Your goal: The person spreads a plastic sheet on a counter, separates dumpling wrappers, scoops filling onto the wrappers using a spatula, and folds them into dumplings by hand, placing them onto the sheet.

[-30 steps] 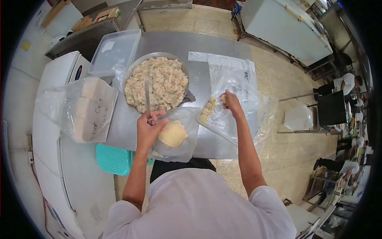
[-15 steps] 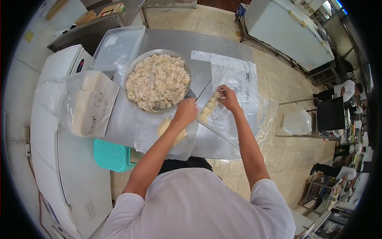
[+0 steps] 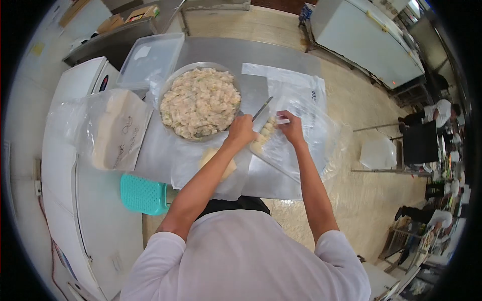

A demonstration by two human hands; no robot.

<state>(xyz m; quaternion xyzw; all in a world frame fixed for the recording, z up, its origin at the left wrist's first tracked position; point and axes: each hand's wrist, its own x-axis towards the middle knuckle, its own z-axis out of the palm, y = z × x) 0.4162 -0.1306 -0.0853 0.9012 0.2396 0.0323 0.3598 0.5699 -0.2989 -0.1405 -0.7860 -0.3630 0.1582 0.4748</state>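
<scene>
My left hand (image 3: 242, 130) is closed around a narrow metal tool with a flat blade (image 3: 264, 107), a knife or a spatula. The blade points up and right, beside a row of small pale dumplings (image 3: 264, 134) in a shallow tray (image 3: 275, 166). To the right of that row, my right hand (image 3: 291, 128) has its fingers pinched together, with something whitish at the tips that I cannot make out. A big metal bowl of chunky pale filling (image 3: 201, 103) stands left of my left hand. Beneath my left forearm lies a stack of round yellowish wrappers (image 3: 218, 161) on plastic.
Clear plastic sheeting (image 3: 309, 108) covers the right of the steel table (image 3: 296, 52). At the left are a bagged pale block (image 3: 113, 130), a clear plastic lid or box (image 3: 151, 59) and a turquoise basket (image 3: 143, 194). Several people work far right.
My left hand has moved slightly right and up, and the blade now reaches farther past the dumplings. My right hand has turned a little and moved slightly down, still beside the dumpling row.
</scene>
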